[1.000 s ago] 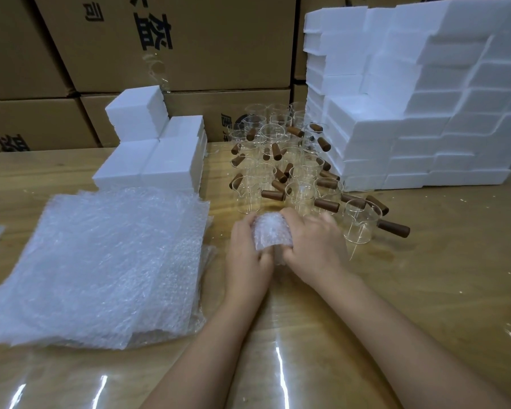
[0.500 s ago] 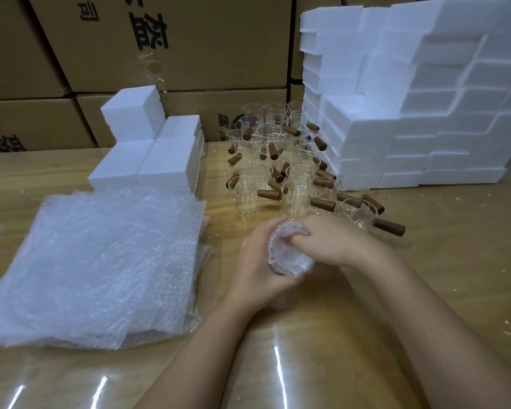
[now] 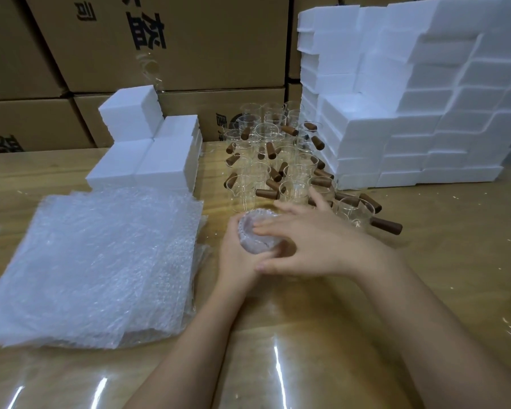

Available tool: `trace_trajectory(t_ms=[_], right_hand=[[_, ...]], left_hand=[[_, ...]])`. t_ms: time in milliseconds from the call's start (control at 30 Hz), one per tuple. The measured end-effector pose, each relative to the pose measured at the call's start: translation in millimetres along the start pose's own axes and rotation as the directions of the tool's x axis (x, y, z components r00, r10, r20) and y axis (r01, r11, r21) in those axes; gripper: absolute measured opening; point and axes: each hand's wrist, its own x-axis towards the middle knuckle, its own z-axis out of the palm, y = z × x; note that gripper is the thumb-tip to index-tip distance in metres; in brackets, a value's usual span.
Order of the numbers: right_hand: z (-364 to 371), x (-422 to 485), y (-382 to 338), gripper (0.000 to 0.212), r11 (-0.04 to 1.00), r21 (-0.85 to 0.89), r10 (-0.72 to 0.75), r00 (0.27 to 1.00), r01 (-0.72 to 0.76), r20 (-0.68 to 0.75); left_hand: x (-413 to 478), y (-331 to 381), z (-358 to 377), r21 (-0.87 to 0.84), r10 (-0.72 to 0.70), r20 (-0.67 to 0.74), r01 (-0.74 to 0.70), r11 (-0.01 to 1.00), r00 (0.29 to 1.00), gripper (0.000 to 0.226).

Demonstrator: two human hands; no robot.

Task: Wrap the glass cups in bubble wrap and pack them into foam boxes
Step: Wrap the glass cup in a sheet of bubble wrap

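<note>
- Left hand is gripping the wrapped cup from its left and under side, fingers curling round the bundle.
- Right hand is lying across the bundle from the right. Its fingers are reaching out straight and spread, one of them pressing on the bubble wrap at the bundle's upper end. It is grasping nothing.
- Right thumb is resting low, against the left hand.
- Wrapped cup is sitting between both hands over the middle of the table. Cannot tell whether it is touching the tabletop. The wrap is covering the glass completely, bunching into folds at the top.
- Stack of bubble wrap sheets is lying flat along the table's left side, its right edge just beside the left hand.
- Unwrapped glass cups are standing upright in a tight cluster just beyond the hands, running back to the table's far edge. Each is carrying a brown wooden handle, and these are pointing in various directions.
- Small stack of foam boxes is sitting at the far edge, left of the cups and behind the sheets.
- Large stack of foam boxes is filling the far right corner and touching the cluster's right side.
- Cardboard cartons are standing stacked behind the table.
</note>
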Motion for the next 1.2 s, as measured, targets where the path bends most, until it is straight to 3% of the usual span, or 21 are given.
trace_trajectory(t_ms=[100, 367, 533, 700, 967, 1100, 1200], right_hand=[[9, 4, -4, 0.084, 0.999, -0.046, -0.013, 0.998, 0.011, -0.055], [11, 4, -14, 0.072, 0.995, -0.097, -0.027, 0.998, 0.021, -0.055], [10, 5, -15, 0.071, 0.996, -0.085, -0.017, 1.000, 0.017, -0.002], [-2, -2, -6, 0.073, 0.999, 0.034, -0.003, 1.000, 0.003, 0.007], [1, -2, -14, 0.058, 0.999, -0.039, 0.004, 0.999, -0.002, 0.045], [7, 0, -11, 0.059, 0.999, -0.052, 0.003, 0.999, 0.000, 0.054], [9, 3, -8, 0.054, 1.000, -0.013, 0.006, 0.997, -0.005, 0.074]], left_hand=[[-1, -1, -1, 0.035, 0.050, -0.067, -0.048, 0.998, 0.996, 0.062], [-9, 11, -1, 0.123, 0.010, -0.006, -0.009, 0.992, 1.000, 0.080], [-9, 9, 0, 0.226, 0.063, 0.028, -0.068, 0.972, 0.998, 0.065], [-10, 16, 0, 0.143, -0.003, -0.002, 0.003, 0.990, 1.000, 0.075], [-11, 16, -1, 0.155, 0.046, 0.022, -0.049, 0.987, 0.999, 0.083], [-15, 17, -1, 0.171, 0.129, -0.028, -0.122, 0.978, 0.991, 0.062], [-14, 13, -3, 0.190, 0.146, -0.020, -0.140, 0.972, 0.989, 0.060]])
